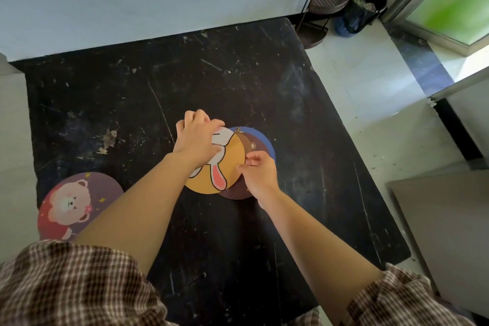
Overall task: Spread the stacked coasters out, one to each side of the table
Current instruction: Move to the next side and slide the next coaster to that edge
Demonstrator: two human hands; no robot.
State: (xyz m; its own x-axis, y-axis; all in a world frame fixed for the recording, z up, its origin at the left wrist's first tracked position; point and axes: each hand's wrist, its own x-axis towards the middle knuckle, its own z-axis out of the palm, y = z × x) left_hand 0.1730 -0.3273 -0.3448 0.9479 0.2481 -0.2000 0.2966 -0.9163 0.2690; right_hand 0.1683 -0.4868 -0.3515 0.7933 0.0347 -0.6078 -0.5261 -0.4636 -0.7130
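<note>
At the frame's centre my left hand point(197, 140) presses flat on the round yellow rabbit coaster point(227, 164) topping the stack; my right hand point(258, 172) fingers pinch its edge narrowly. I should slide it off alone, holding the brown coaster point(235, 192) below still on the black scratched table point(132, 103).

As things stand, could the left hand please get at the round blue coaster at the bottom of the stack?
Probably not directly: the blue coaster lies under the brown and yellow coasters, showing only its far-right edge.

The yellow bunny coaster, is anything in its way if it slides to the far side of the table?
Nothing visible. The yellow bunny coaster lies on top, under the left hand, and the black table beyond looks bare.
</note>
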